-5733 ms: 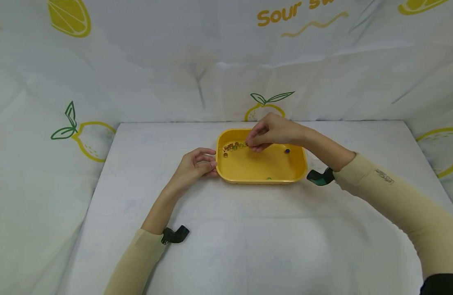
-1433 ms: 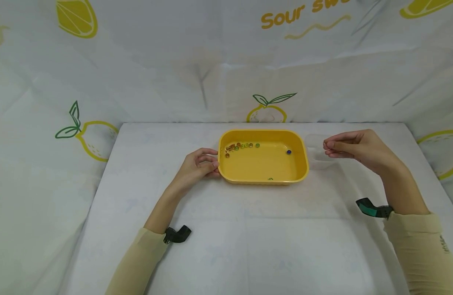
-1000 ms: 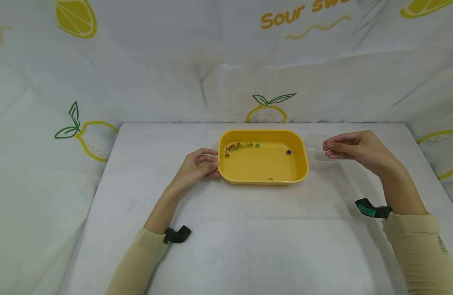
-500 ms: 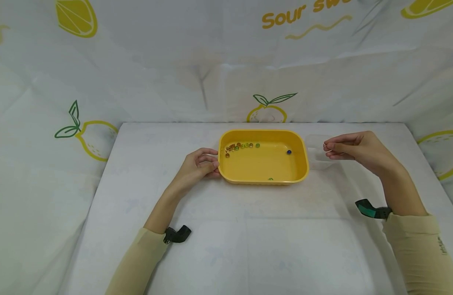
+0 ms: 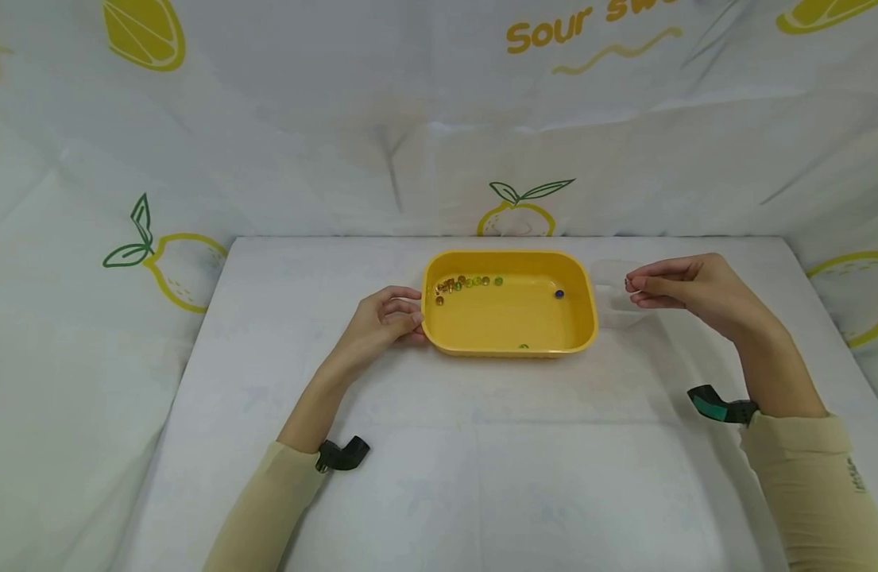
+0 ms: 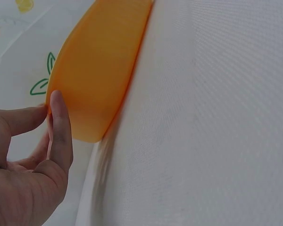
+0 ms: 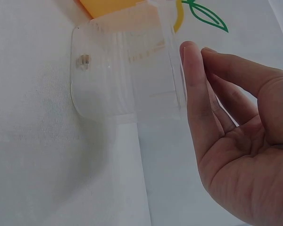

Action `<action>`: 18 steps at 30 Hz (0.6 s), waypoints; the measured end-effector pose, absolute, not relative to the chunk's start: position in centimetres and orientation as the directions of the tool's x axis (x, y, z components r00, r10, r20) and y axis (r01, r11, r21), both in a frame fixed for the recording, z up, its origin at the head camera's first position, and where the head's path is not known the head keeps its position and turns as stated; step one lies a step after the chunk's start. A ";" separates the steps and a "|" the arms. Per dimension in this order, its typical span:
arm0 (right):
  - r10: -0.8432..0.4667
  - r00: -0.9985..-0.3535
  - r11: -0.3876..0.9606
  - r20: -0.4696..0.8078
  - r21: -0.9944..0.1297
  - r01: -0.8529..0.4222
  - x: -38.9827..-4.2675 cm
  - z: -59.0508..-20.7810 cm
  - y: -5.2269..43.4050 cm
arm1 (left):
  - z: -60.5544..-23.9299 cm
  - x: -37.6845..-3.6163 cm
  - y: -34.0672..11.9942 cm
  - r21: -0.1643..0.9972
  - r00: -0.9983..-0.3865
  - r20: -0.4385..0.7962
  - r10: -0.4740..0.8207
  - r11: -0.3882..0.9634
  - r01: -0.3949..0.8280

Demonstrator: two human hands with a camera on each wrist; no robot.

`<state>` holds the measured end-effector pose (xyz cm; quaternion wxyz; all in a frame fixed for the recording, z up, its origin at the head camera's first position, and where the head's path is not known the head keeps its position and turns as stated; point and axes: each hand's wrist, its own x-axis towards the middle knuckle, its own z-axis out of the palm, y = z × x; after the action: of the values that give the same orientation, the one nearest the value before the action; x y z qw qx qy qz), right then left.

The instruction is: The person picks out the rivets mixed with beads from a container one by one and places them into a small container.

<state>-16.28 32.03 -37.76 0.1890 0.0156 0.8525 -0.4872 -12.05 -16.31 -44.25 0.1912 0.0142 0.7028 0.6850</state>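
Note:
The yellow tub (image 5: 510,351) sits at the back middle of the table. Fingers and thumb of my left hand (image 5: 381,318) grip its left end at the rim; the left wrist view shows the thumb in front of the orange-looking wall (image 6: 99,70). My right hand (image 5: 703,294) is at the clear plastic box (image 5: 613,318), its fingertips pinched together round a small brownish marble, mostly hidden. In the right wrist view the fingertips stand right at the box's rim. A small amber piece (image 7: 84,61) shows through the box wall.
Several amber and green marbles (image 5: 460,284) lie along the tub's back left. A blue marble (image 5: 559,294) is at its right, and a green one (image 5: 524,346) by the front wall. A white cloth (image 5: 338,143) with printed lemons hangs behind the table.
Several seconds ago my right hand was inside the tub among the marbles; since then it has moved right to the clear box. Over the last second both hands have stayed nearly still.

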 end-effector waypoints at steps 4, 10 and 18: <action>-0.157 -0.926 0.530 -0.344 -0.821 0.214 -16.3 -37.8 32.1 | -44.4 -12.1 -16.3 0.968 -0.927 -0.249 0.281 0.060 -0.242; -0.153 -0.925 0.538 -0.349 -0.814 0.218 -16.3 -37.8 32.0 | -44.4 -12.1 -16.3 0.968 -0.927 -0.249 0.280 0.045 -0.246; -0.150 -0.929 0.544 -0.338 -0.813 0.209 -16.3 -37.9 31.9 | -44.3 -12.0 -16.3 0.966 -0.925 -0.258 0.278 0.051 -0.254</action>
<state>-16.34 31.93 -37.88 0.1876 0.0171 0.8582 -0.4774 -12.02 -16.30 -44.32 0.1929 0.0086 0.6986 0.6889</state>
